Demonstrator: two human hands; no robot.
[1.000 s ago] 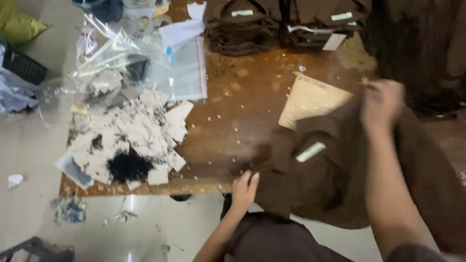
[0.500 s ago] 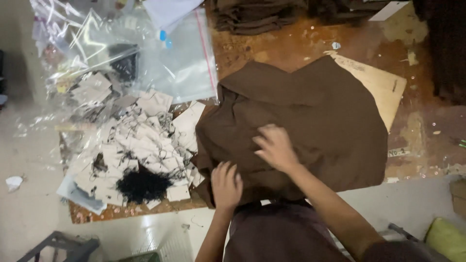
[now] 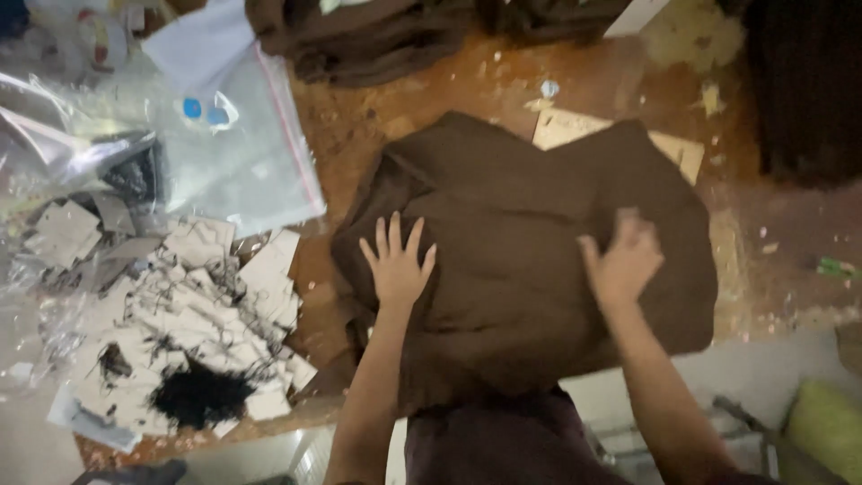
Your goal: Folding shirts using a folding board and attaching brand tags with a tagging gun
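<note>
On the middle of the worn brown wooden counter (image 3: 377,117) lies a dark brown cloth garment (image 3: 530,260), and both hands rest on top of it. The left hand (image 3: 397,265) has its fingers (image 3: 393,232) spread wide and flat, pressing the cloth and gripping nothing. The right hand (image 3: 624,260) is blurred; its fingers (image 3: 628,224) look open and laid on the cloth near the right side, but I cannot tell if they pinch a fold. Both forearms come up from the near edge, the left one almost straight, the right one slanting toward the right.

I judge that the garment is already spread on the counter and partly smoothed. Wrinkles remain at its left edge and the near part hangs over the counter edge, so flattening seems not finished.

Under the far right corner of the garment a light brown cardboard sheet (image 3: 566,128) shows. To the left lies a clear plastic zip bag with a red strip (image 3: 238,162), and nearer, a heap of pale paper tags with black strings (image 3: 180,314). At the far edge, more dark brown folded garments (image 3: 377,40) are stacked.
</note>
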